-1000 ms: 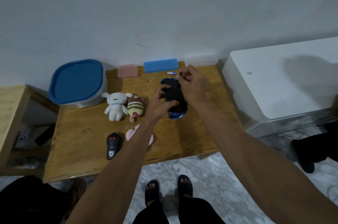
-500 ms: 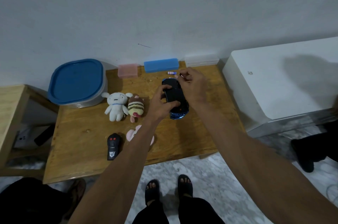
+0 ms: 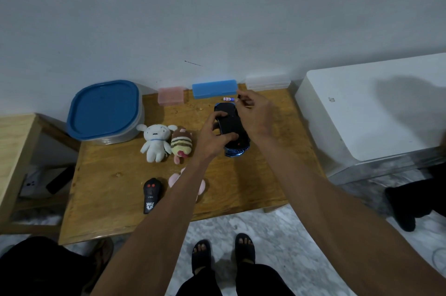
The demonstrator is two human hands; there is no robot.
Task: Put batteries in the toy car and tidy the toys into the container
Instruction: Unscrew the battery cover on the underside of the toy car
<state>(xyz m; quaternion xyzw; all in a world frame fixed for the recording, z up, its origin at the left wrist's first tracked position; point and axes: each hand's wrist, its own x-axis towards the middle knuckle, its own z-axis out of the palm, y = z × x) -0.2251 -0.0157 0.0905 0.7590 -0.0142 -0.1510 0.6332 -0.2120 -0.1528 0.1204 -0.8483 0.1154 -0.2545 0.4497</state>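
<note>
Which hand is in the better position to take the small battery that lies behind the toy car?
Probably the right hand: its fingertips are just beside the battery, while the left hand grips the upturned toy car.

glossy plastic toy car (image 3: pixel 231 126), wooden table (image 3: pixel 115 182)

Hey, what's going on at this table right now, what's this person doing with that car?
A person stands at a wooden table with a toy car lying upside down on it. The left hand grips the car, while the right hand pinches something small and dark at its far end, too small to identify. A battery lies just beyond. Three plush toys, a black remote and the lidded blue container lie untouched.
</note>
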